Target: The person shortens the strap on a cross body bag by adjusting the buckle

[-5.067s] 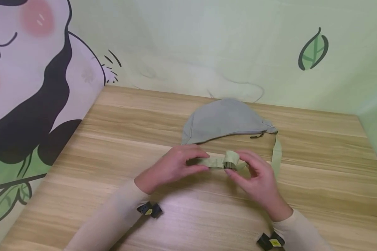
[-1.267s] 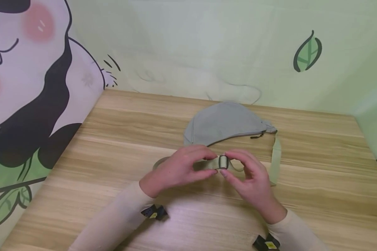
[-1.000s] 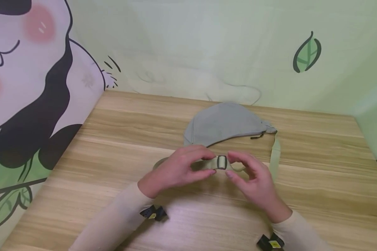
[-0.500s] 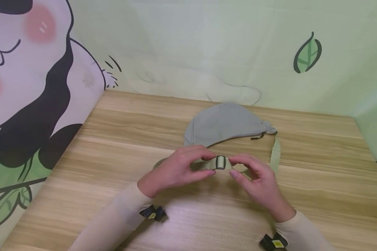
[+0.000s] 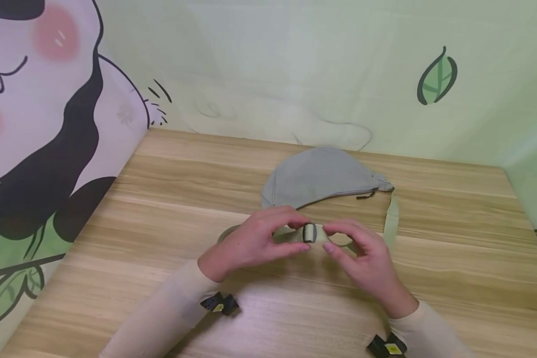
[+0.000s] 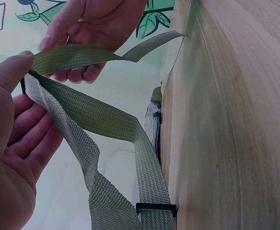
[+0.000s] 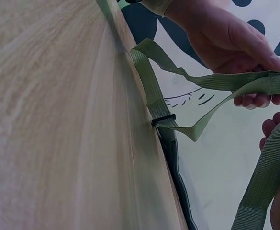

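A grey waist bag [image 5: 319, 174] lies flat at the back of the table, its pale green webbing strap [image 5: 391, 221] running from the right end toward me. Raised in front of the bag is a dark slider buckle [image 5: 310, 232] with the webbing threaded through it. My left hand [image 5: 252, 241] pinches the buckle's left side between thumb and fingers. Just right of it, my right hand [image 5: 367, 253] pinches the strap at its edges. In the left wrist view, two strap layers hang from the left fingers toward a second black loop [image 6: 156, 207] low by the table.
The wooden table [image 5: 161, 199] meets a pale green backdrop [image 5: 268, 64] with a panda print along the back and left. A small zipper pull [image 5: 364, 197] sticks out at the bag's front edge. Each sleeve carries a black wrist camera [image 5: 220, 303].
Earlier a webbing loop stood up from the buckle; now it lies flat through it. The buckle has shifted left to my left fingertips, while my right fingers have moved from buckle to strap.
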Motion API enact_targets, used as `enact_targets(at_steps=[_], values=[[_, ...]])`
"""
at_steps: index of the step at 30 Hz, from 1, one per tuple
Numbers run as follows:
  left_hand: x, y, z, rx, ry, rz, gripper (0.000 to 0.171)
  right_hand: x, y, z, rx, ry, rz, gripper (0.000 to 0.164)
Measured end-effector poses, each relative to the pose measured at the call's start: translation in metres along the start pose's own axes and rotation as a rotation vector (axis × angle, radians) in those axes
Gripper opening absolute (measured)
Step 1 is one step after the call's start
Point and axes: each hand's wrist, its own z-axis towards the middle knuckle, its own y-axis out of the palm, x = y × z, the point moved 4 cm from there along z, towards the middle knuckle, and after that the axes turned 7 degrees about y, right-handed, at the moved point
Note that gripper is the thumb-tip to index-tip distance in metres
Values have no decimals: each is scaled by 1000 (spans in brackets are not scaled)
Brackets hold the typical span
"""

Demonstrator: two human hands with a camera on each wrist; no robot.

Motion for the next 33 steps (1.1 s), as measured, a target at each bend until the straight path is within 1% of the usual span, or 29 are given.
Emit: enact_targets(at_steps=[4, 6, 14, 28, 33], values=[[-1, -1, -1, -4, -17, -17, 38, -1, 1, 0, 2, 9, -28, 37], [-1, -1, -1, -7, -13, -30, 39, -1, 1, 0, 2, 15, -34, 38], [1, -2, -1, 1, 25, -48, 29, -4, 3, 1, 6, -21, -25, 36], [-1, -1, -1, -19, 13, -78, 24, -6, 7, 2, 4, -31, -30, 29], [-2, 0, -1, -21, 17, -82, 25, -5, 10, 2, -6, -12, -44, 36]])
